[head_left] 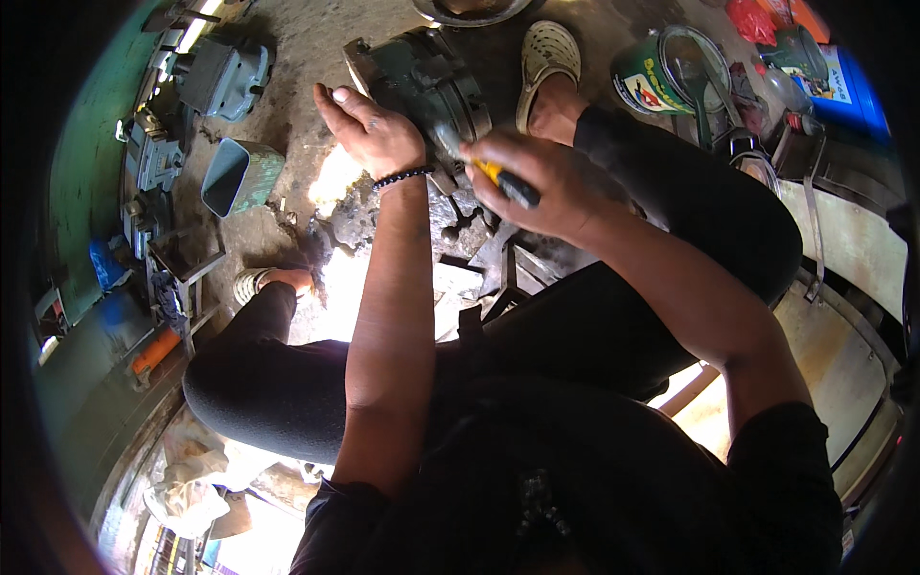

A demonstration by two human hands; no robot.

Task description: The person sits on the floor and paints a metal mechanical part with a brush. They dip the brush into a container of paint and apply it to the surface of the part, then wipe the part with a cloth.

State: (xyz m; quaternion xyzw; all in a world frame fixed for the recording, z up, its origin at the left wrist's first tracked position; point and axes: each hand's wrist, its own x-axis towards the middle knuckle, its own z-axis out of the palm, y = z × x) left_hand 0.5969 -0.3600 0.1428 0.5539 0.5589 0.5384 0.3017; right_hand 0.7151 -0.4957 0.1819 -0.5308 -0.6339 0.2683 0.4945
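A heavy dark green metal casting (422, 77), which looks like a bench vise, stands on the floor in front of me. At its near left side is my left hand (374, 134), palm partly up and fingers stretched out, holding nothing; whether it touches the metal I cannot tell. My right hand (541, 182) is closed round a yellow-and-black-handled scraper (503, 180). Its pale blade is blurred by motion and points at the casting's near side. Below the casting, a metal bar handle (465, 222) with rounded ends shows between my arms.
Grey vises (225, 81) stand along the left wall, near a green square tube (240, 177). A green paint can (671, 72) with a brush in it sits at right, by a blue container (848, 96). A metal frame (522, 273) lies close before my legs. A round pan (471, 10) is at the far edge.
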